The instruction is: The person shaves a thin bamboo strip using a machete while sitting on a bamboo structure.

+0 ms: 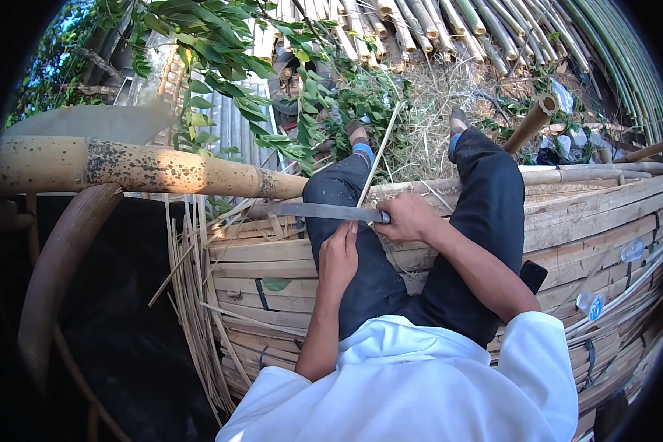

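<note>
Knife point(313, 211), gripped in the closed right hand point(407, 217), lies across the bamboo strip point(379, 155) that the left hand point(338, 255) pinches above the left thigh point(376, 278). I'd judge a shallow angle, fingertips behind the edge, safest.

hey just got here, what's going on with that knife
A person sits on a bamboo-slat platform. The right hand grips a long-bladed knife by its dark handle, and the left hand holds a thin bamboo strip. The blade crosses the strip just beyond the left fingers. Loose strips lie to the left; bamboo poles lie ahead.
</note>
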Available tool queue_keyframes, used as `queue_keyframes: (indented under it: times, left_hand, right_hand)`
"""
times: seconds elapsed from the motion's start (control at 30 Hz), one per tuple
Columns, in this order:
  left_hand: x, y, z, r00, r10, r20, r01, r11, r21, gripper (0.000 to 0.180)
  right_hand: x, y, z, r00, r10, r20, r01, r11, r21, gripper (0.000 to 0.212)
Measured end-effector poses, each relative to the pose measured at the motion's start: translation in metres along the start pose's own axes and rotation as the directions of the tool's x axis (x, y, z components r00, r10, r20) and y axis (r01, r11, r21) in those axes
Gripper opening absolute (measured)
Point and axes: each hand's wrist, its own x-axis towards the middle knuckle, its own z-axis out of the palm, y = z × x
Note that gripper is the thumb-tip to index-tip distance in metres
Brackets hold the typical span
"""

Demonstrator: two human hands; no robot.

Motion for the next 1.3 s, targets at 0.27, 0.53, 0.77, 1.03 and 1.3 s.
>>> queue_keyframes:
  times: [0.27, 0.53, 0.77, 1.03, 1.3]
  left_hand:
    - [-0.006, -0.001, 0.015, 0.987, 0.106, -0.122, -0.092, 0.989, 0.118, 0.022]
    - [-0.001, -0.003, 0.012, 0.992, 0.073, -0.107, -0.053, 0.982, 0.181, 0.022]
    - [-0.043, -0.021, -0.002, 0.982, 0.029, -0.188, -0.017, 0.998, 0.068, 0.023]
    - [-0.020, -0.026, -0.010, 0.975, -0.188, -0.122, 0.166, 0.971, -0.172, 0.028]
    - [-0.006, -0.034, -0.012, 0.973, -0.227, 0.032, 0.217, 0.870, -0.443, 0.030]
  right_hand:
    - [0.008, -0.001, 0.004, 0.981, 0.170, 0.091, -0.145, 0.961, -0.234, 0.029]
    - [0.018, 0.006, -0.003, 0.973, 0.220, 0.069, -0.191, 0.937, -0.294, 0.031]
    - [0.030, 0.081, -0.067, 0.757, 0.599, -0.261, -0.643, 0.754, -0.134, 0.032]
    - [0.035, 0.030, 0.007, 0.864, 0.490, -0.117, -0.495, 0.868, -0.025, 0.032]
    - [0.030, 0.050, -0.021, 0.806, 0.541, -0.240, -0.450, 0.824, 0.343, 0.031]
